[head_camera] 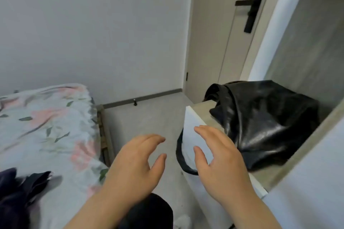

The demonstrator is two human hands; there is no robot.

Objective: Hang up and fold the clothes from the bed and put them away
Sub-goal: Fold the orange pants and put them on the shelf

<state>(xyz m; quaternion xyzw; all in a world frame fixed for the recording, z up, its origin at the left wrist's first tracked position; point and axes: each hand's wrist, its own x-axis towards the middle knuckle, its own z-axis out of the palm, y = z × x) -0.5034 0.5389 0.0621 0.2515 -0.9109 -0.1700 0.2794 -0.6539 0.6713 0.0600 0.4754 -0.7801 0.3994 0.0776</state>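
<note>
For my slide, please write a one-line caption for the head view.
Left hand and right hand, both empty, between a floral-sheeted bed with dark clothes and a shelf holding a black leather bag.

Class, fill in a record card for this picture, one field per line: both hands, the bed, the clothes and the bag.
left hand: open, empty, over the floor beside the bed
right hand: open, empty, in front of the shelf and its white edge; contact unclear
bed: floral sheet, at left
dark clothes: heaped on the bed's near end
black leather bag: lying on the shelf, strap hanging over the front edge
</note>
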